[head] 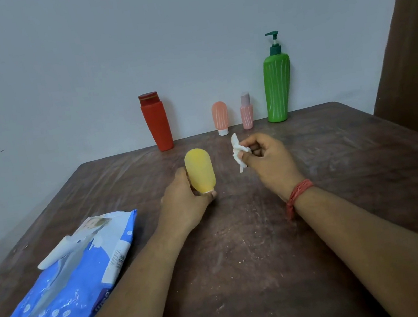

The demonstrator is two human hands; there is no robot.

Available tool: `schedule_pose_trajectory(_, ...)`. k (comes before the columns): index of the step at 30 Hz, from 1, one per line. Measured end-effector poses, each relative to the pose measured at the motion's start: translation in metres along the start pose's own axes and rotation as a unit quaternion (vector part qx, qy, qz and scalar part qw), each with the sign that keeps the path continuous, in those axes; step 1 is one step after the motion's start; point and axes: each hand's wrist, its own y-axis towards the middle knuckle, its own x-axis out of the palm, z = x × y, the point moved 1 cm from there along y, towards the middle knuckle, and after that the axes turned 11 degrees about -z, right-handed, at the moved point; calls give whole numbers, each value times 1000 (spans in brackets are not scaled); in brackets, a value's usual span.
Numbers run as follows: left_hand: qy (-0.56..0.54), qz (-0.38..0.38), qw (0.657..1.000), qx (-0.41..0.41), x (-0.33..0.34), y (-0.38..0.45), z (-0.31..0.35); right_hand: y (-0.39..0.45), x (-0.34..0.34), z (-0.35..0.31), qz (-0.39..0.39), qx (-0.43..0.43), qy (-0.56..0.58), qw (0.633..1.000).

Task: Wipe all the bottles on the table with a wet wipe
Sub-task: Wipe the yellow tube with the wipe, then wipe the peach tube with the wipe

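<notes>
My left hand (184,202) grips a small yellow bottle (200,169) by its lower end, held upright above the middle of the table. My right hand (267,161) pinches a crumpled white wet wipe (238,153) a short way to the right of the bottle, not touching it. Along the back edge stand a red bottle (156,122), a small orange tube on a white cap (220,117), a small pink bottle (246,111) and a tall green pump bottle (278,86).
A blue pack of wet wipes (67,283) lies at the left front with its flap lifted. The brown table (351,165) meets a pale wall behind; a dark brown panel (408,55) stands at the right.
</notes>
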Motion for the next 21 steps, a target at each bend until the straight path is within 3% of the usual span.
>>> schedule_pose_trajectory(7, 109, 34, 993, 1, 8, 27, 3, 7, -9, 4, 15, 6, -9, 1000)
schedule_pose_trajectory(21, 32, 96, 992, -70, 33, 172, 2, 30, -35, 28, 115, -5, 90, 989)
